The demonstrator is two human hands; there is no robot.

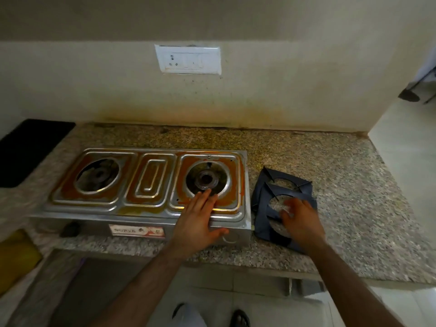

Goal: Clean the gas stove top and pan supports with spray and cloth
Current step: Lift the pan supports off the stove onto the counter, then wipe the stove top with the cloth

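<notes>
Fingers of the left hand (197, 217) lie straight and close together, flat on the gas stove (146, 187) top at the 6 o'clock rim of the right burner (207, 180), thumb spread over the front edge. Motion blur hides whether the curled fingers of the right hand (300, 220) grip the upper of two dark pan supports (266, 208) or only touch it; the supports lie stacked on the granite counter (342, 175), at 3 o'clock from the stove and just beside it. Orange-brown grime rings both burner wells. A label (136, 231) on the stove front reads "SURYA". A wall switchboard (188, 59) sits at 12 o'clock.
</notes>
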